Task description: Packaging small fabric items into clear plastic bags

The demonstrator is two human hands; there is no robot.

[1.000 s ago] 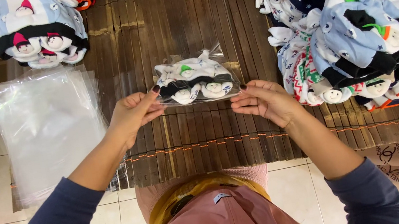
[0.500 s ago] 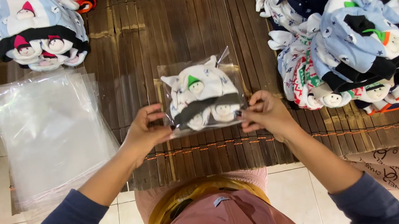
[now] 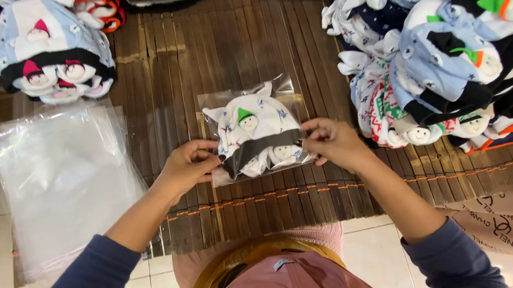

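Bagged baby hat [image 3: 256, 130] spans between left hand [image 3: 187, 167] and right hand [image 3: 333, 143] — both pinching its edges.

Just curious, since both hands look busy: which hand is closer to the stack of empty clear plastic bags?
Left. The left hand grips the packed bag at its left edge, on the side toward the stack of clear plastic bags. The right hand grips the opposite edge, farther away.

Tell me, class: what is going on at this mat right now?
A person holds a clear packet with a small white printed cloth item inside, left hand and right hand pinching its two sides above a dark bamboo mat. A stack of empty clear bags lies to the left; a heap of similar cloth items sits to the right.
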